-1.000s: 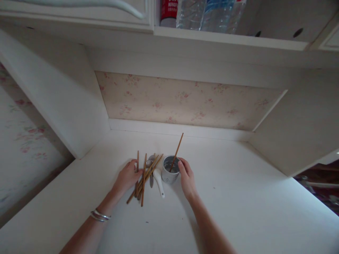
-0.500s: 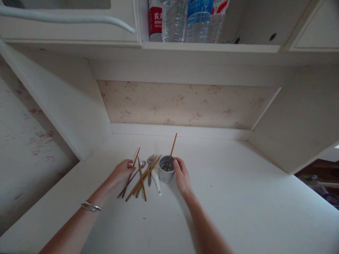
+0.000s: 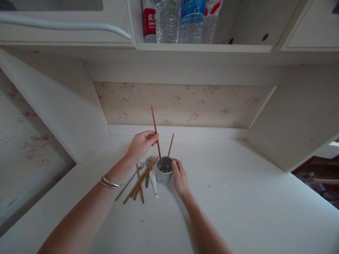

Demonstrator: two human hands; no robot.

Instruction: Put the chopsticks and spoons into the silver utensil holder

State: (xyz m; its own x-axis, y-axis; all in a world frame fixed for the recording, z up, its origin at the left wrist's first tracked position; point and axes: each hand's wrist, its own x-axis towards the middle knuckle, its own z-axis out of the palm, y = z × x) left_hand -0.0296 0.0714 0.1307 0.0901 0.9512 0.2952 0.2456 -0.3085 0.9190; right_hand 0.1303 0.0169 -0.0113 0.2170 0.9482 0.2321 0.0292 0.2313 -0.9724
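Chopstick sits pinched in the left hand, its long axis slanting down from the grip toward half past five, lower end at the metal cup's mouth, the right hand clasping its three-o'clock side.

White tabletop under chopsticks, spoons, 1 metal cup

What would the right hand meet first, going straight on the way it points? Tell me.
The perforated metal cup. The right hand is against its right side, so going straight on would likely push into it at once; how far the fingers reach behind the rim is unclear.
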